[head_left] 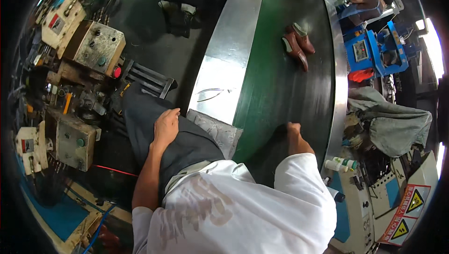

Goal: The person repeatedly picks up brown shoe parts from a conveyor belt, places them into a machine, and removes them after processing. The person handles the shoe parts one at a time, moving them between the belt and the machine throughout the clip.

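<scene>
Left hand: I see it resting flat on my thigh; fingers loosely spread, holding nothing
Right hand: at the near edge of the green belt; fingers hidden, I cannot tell their grip
Shoes: brown pair on the belt's far right side, well apart from both hands

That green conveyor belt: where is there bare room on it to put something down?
The green belt is bare between the pair of brown shoes and the right hand resting near its close end. The shiny metal ledge along its left edge is bare too. The left hand rests on the thigh. It is crowded at the control boxes, left, and the cluttered bench, right.
</scene>
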### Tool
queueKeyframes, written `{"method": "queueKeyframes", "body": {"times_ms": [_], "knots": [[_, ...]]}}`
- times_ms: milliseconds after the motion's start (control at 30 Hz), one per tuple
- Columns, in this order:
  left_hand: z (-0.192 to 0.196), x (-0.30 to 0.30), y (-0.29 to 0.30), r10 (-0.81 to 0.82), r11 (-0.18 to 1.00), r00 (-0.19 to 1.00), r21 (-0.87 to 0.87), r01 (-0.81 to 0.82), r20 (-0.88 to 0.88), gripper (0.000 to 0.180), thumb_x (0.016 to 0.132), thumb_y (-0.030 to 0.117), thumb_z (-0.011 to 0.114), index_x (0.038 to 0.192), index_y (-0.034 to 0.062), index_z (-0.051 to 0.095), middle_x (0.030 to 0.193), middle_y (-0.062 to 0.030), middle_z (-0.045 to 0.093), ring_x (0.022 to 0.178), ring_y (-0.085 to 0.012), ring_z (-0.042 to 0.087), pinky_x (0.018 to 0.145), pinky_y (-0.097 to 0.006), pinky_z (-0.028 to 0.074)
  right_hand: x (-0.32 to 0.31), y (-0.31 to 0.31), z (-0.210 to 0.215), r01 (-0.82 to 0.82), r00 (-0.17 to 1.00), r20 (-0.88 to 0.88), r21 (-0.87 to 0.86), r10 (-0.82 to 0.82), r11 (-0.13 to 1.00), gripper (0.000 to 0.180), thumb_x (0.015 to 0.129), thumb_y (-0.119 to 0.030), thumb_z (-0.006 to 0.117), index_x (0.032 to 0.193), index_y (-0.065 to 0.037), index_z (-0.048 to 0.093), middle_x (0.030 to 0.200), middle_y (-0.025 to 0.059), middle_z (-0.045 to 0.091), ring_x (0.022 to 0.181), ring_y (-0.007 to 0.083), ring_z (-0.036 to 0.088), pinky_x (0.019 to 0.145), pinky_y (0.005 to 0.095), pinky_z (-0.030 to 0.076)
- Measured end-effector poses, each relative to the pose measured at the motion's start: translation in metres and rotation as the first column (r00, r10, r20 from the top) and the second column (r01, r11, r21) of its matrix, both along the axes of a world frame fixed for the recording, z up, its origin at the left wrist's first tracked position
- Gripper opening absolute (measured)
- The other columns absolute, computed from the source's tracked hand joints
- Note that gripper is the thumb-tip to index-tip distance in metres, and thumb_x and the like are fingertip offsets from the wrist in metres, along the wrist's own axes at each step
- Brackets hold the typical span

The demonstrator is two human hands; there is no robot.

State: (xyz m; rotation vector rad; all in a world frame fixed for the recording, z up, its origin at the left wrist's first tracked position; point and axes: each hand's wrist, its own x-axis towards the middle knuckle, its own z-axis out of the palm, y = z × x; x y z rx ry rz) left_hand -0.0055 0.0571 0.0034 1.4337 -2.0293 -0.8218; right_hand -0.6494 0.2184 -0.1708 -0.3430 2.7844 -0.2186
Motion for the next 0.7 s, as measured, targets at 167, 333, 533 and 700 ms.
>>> {"method": "queueKeyframes", "body": {"times_ms": [167, 333, 533, 700], "knots": [[-0.008, -0.008, -0.007, 0.000, 0.999, 0.990, 0.036, -0.005, 0.138, 0.023, 0.100, 0.008, 0.061, 0.118, 0.0007, 0.073, 0.105, -0.0147, 0.074, 0.101, -0.0385, 0.070, 0.087, -0.049, 0.056, -0.060, -0.082, 0.006, -0.417, 0.898, -0.240, -0.205, 0.368, 0.885, 0.071, 0.094, -0.040, 0.070, 0.137, 0.013, 0.054, 0.134, 0.0381, 0.062, 0.126, 0.0550, 0.059, 0.106, 0.0561, 0.049], [-0.009, -0.032, -0.013, 0.034, 0.998, 0.976, 0.036, -0.043, 0.215, 0.022, 0.099, 0.008, 0.062, 0.117, 0.0017, 0.074, 0.104, -0.0141, 0.074, 0.099, -0.0379, 0.070, 0.087, -0.048, 0.056, -0.125, -0.221, 0.056, -0.463, 0.867, -0.332, -0.261, 0.372, 0.847, 0.096, 0.087, -0.042, 0.082, 0.157, 0.009, 0.040, 0.144, 0.0339, 0.060, 0.136, 0.0485, 0.058, 0.117, 0.0487, 0.046], [-0.013, -0.044, -0.020, 0.086, 0.992, 0.966, 0.069, -0.106, 0.244, 0.023, 0.097, 0.007, 0.064, 0.118, 0.0031, 0.074, 0.106, -0.0147, 0.075, 0.101, -0.0372, 0.072, 0.090, -0.047, 0.056, -0.127, -0.306, 0.090, -0.412, 0.907, -0.044, -0.291, 0.418, 0.863, 0.109, 0.085, -0.045, 0.086, 0.169, -0.007, 0.027, 0.156, 0.0304, 0.051, 0.144, 0.0481, 0.050, 0.119, 0.0511, 0.044], [-0.016, -0.047, -0.024, 0.058, 0.996, 0.957, 0.052, -0.076, 0.283, 0.023, 0.096, 0.007, 0.066, 0.117, 0.0029, 0.073, 0.106, -0.0134, 0.075, 0.101, -0.0373, 0.071, 0.088, -0.049, 0.057, -0.070, -0.299, 0.068, -0.439, 0.893, -0.168, -0.117, 0.418, 0.891, 0.096, 0.086, -0.044, 0.084, 0.166, -0.022, 0.036, 0.143, 0.0337, 0.053, 0.131, 0.0560, 0.054, 0.111, 0.0574, 0.048]]}}
